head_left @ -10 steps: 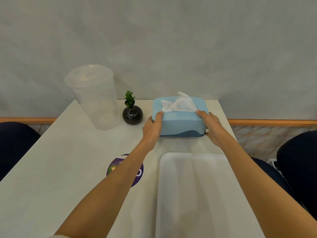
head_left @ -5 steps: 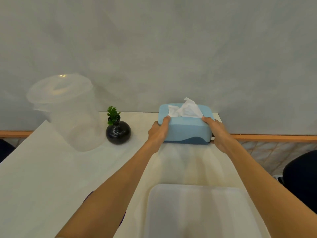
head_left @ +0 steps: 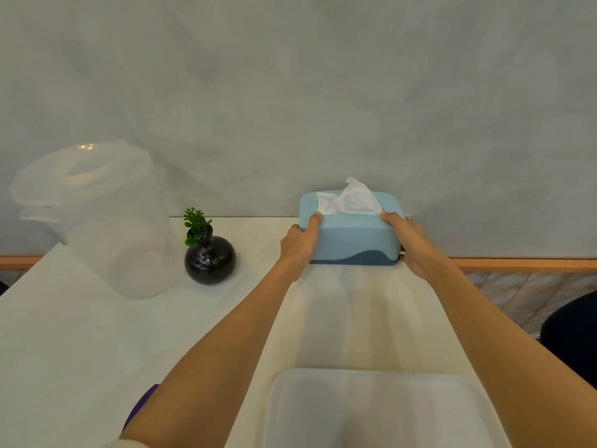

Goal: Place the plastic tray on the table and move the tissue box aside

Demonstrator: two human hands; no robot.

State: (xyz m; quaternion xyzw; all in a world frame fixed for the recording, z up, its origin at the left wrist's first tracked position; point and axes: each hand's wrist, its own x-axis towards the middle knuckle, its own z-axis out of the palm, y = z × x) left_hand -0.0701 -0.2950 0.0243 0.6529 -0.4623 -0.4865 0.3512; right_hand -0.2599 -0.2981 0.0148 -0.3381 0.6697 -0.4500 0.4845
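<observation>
Both grips, left hand (head_left: pixel 298 244) and right hand (head_left: pixel 412 242), clamped on one tissue box (head_left: pixel 350 236); one plastic tray (head_left: pixel 371 412) on desk (head_left: pixel 80 334).

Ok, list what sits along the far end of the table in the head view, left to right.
Clear plastic container → small black vase with a green sprig → left hand → blue tissue box → right hand.

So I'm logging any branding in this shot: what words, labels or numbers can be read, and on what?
None can be read.
Tissue box: plain blue, no print showing; both hands grip its ends.
Purple sticker on the table: mostly hidden by the left forearm, nothing legible.
Plastic tray, clear lidded container, black vase: no markings visible.
</observation>
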